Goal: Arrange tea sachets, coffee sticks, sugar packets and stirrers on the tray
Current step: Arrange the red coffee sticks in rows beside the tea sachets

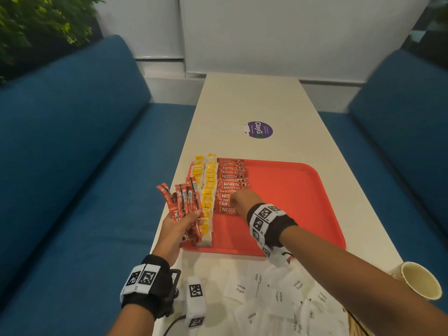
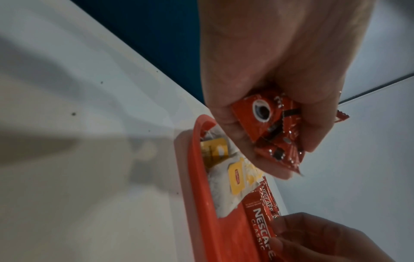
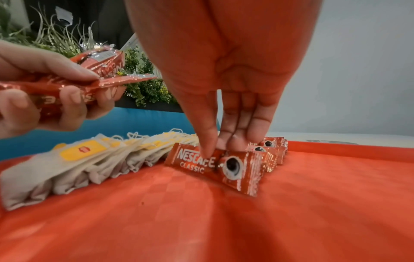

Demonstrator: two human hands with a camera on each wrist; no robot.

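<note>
A red tray point(image 1: 286, 190) lies on the white table. Along its left side runs a column of tea sachets point(image 1: 209, 190) with yellow tags, and beside it a row of red coffee sticks point(image 1: 230, 180). My right hand point(image 1: 236, 202) reaches down onto the nearest coffee stick point(image 3: 233, 170) of that row and pinches its top edge between thumb and fingers point(image 3: 237, 140). My left hand point(image 1: 194, 218) hovers over the tray's left edge and grips a fanned bundle of coffee sticks point(image 1: 184, 202). White sugar packets point(image 1: 266, 294) lie scattered on the table in front of the tray.
A paper cup point(image 1: 420, 280) stands at the table's near right edge. A white marker block point(image 1: 196, 299) with a cable lies near my left wrist. A purple sticker point(image 1: 260, 129) sits beyond the tray. Blue sofas point(image 1: 72, 166) flank the table.
</note>
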